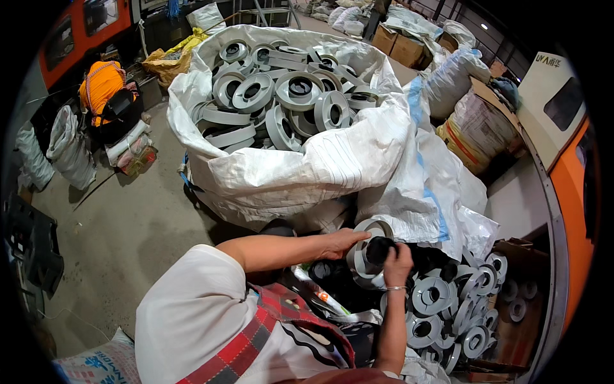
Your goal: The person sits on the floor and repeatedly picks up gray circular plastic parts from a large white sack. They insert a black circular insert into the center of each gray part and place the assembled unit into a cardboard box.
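Observation:
A grey plastic ring (359, 264) with a flanged rim is tilted in front of me, held at its left edge by my left hand (344, 242), whose fingers are closed on it. My right hand (398, 264) grips a black round plastic piece (380, 250) at the ring's middle opening. Whether the piece is seated in the ring or only against it, I cannot tell. Under my hands is a dark heap of black pieces (332, 275), partly hidden by my arms. Beside my right wrist lies a pile of similar grey rings (432, 296), several with black centres.
A large white woven sack (268, 182), full of grey rings with black centres (299, 89), stands ahead. More stuffed sacks (476, 131) and a cardboard box (404, 50) are behind it to the right. An orange machine panel (569, 205) borders the right side; bags (70, 150) stand at left.

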